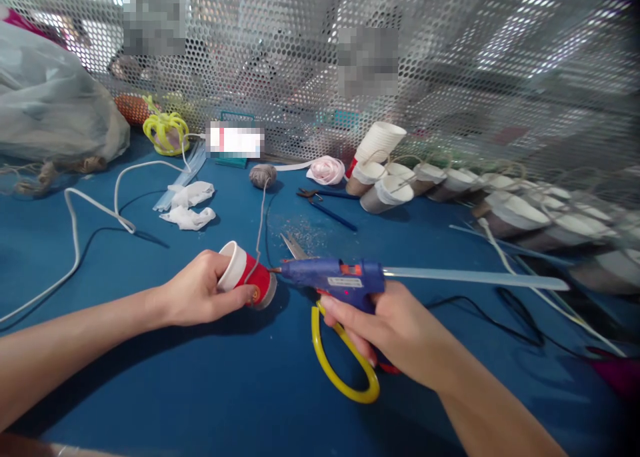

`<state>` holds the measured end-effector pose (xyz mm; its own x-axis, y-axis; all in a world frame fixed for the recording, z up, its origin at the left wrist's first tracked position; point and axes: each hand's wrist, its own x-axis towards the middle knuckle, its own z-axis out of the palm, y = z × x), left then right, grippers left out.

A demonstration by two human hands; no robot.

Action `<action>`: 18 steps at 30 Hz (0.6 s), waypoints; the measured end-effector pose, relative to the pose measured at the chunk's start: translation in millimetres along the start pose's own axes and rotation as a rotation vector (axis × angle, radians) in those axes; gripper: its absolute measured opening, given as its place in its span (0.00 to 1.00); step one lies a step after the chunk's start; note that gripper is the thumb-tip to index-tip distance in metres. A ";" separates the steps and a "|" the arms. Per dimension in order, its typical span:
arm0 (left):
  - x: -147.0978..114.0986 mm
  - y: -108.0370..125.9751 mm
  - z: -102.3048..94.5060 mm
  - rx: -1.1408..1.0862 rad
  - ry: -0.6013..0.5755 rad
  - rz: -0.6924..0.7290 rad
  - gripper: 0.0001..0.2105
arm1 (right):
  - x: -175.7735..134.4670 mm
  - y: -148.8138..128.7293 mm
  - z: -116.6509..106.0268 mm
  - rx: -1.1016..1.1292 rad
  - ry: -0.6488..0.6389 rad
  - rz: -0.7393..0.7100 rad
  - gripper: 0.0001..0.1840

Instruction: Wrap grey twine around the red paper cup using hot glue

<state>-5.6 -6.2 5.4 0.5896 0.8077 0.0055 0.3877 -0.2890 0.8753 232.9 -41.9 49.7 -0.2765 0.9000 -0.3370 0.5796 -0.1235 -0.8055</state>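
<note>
Tilted paper cup (pixel 261 282) being gripped in left hand (pixel 207 289), glue gun (pixel 315 275) being held in right hand (pixel 393 327) to the cup's right, nozzle (pixel 275 270) being aimed at it, grey yarn (pixel 261 218) being trailed beyond the cup

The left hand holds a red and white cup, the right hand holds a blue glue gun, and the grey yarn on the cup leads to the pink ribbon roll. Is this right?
Not quite: the head view shows the grey yarn leading to the grey ball, not the ribbon roll. The left hand does hold the cup, the right hand the glue gun.
</note>
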 end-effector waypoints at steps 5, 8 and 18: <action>0.4 4.7 -1.0 -0.039 0.018 -0.048 0.12 | -2.4 -1.6 1.9 -0.025 0.027 0.014 0.16; 0.8 6.7 -1.4 -0.092 0.010 -0.080 0.11 | -4.2 -2.7 4.8 -0.099 0.056 -0.006 0.17; 2.8 -0.4 1.2 -0.197 0.062 -0.188 0.14 | -13.8 10.2 10.9 -0.451 0.299 -0.284 0.26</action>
<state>-3.3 -4.4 4.6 0.4737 0.8692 -0.1417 0.3374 -0.0305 0.9409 234.3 -60.1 40.8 -0.2786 0.9582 0.0648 0.8004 0.2690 -0.5358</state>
